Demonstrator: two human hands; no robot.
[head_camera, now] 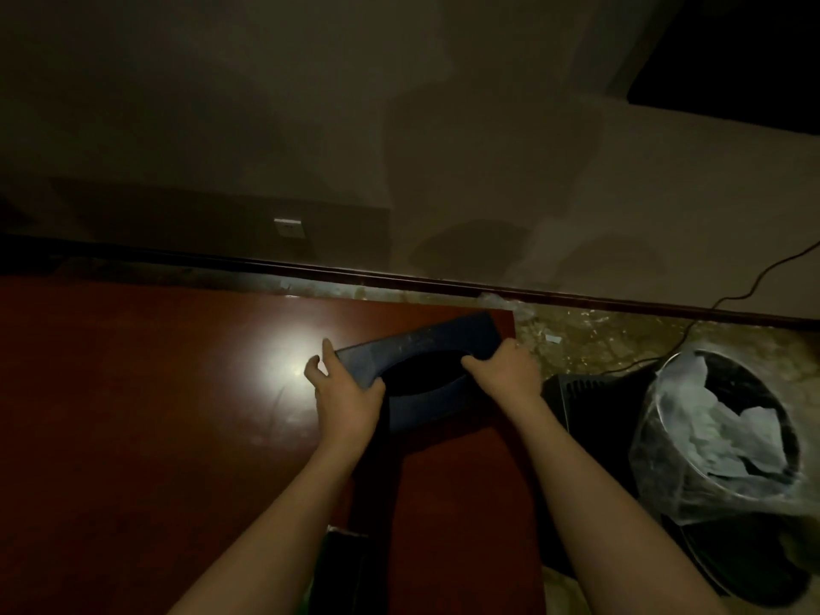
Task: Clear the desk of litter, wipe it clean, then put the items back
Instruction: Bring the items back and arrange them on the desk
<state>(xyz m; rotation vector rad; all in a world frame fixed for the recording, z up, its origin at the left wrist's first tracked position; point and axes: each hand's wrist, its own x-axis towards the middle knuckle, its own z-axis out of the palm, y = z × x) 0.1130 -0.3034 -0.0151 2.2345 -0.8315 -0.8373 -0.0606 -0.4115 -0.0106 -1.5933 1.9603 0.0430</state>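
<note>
At the table's [155, 392] far right corner, you grip the dark tissue box [417, 344] with left hand [344, 392] and right hand [503, 366]; litter fills the bin [719, 432], so returning items appears underway.

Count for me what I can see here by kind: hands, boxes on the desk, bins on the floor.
Hands: 2, the left hand and the right hand, both gripping the box
Dark blue box on the red-brown desk: 1
Bin lined with a plastic bag, crumpled paper inside: 1
Total: 4
</note>
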